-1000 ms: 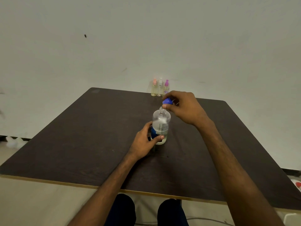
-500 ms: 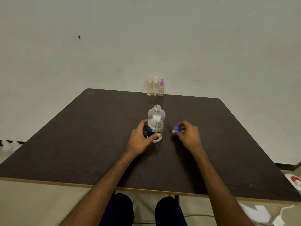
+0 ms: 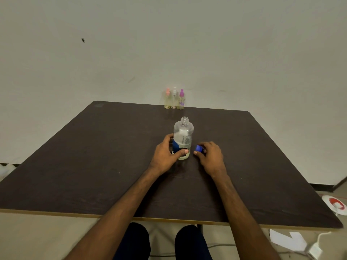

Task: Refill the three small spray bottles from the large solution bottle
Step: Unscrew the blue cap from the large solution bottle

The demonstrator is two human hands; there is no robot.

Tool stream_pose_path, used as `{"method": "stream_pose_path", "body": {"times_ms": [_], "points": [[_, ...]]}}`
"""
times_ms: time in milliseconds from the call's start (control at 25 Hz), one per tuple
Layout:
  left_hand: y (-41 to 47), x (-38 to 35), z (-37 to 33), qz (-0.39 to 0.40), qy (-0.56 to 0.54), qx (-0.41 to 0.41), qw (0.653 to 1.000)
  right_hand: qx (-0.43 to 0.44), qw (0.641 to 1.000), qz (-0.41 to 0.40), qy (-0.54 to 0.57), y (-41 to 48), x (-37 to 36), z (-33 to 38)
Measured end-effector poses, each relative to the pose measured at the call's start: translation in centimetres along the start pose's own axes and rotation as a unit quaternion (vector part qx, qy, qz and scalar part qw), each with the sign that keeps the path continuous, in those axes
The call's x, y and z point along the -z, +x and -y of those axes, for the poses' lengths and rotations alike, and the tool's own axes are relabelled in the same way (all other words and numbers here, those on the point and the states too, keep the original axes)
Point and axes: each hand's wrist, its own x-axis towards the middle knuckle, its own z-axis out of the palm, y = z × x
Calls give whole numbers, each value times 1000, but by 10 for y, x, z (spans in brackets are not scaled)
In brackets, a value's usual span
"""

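One dark brown table (image 3: 93, 166) filled the middle and lower part of the frame, with a pale strip along its near edge.

One large solution bottle (image 3: 183, 136) stood upright just above the centre of the frame. It was clear plastic with rounded shoulders. Its threaded neck was uncapped, a blue and white label wrapped its lower half, and a shallow layer of pale yellowish liquid showed at its base.

Two bare hands were in view. The left hand (image 3: 166, 156) grasped the lower body of the bottle from the left, thumb across the front of the label and fingers curled behind it. The right hand (image 3: 211, 158) lay low over the table just right of the bottle, its thumb and fingertips pinching the cap.

Three small bottles stood side by side in a tight row at the far edge of the table, upper centre, well apart from the large one: a peach-topped spray bottle (image 3: 167, 100), a white-topped spray bottle (image 3: 174, 100) and a purple-topped spray bottle (image 3: 181, 100). All three were clear, slim and upright, the purple-topped one carrying a purple print.

One blue cap (image 3: 199, 148), small and round, sat in the right hand's pinch just beside the base of the large bottle. Whether it touched the table could not be told.
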Motion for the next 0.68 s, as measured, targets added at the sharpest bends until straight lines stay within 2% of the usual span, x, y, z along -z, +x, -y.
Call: {"method": "stream_pose_path", "body": {"times_ms": [160, 480, 680], "points": [[5, -6, -4, 2, -11, 3, 1000, -22, 1000, -11, -3, 3, -2, 0], [10, -7, -6, 26, -3, -11, 1000, -46, 994, -29, 94, 1, 3, 1], [8, -6, -6, 33, -5, -5, 999, -78, 997, -14, 0, 4, -1, -6]]}}
